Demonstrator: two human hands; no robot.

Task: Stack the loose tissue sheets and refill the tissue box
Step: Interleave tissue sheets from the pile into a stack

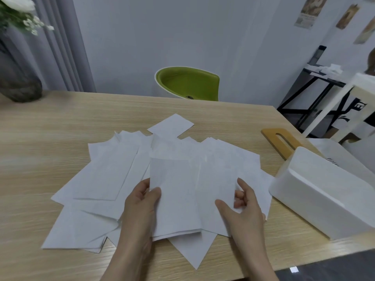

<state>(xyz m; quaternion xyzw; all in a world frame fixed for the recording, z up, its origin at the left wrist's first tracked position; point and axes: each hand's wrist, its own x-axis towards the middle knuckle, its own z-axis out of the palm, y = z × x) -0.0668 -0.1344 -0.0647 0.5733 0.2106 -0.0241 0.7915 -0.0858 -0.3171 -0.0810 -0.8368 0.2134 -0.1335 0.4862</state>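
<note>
Your left hand pinches left edge of gathered tissue stack, thumb on top, fingers under. Your right hand grips stack's right side, thumb on top, fingers curled behind sheets. Stack held just above loose tissue sheets, which lie fanned, overlapping, mid-table toward near edge of wooden table. White tissue box lies overturned near right edge. Bamboo slotted lid lies flat beyond box, near far right corner.
</note>
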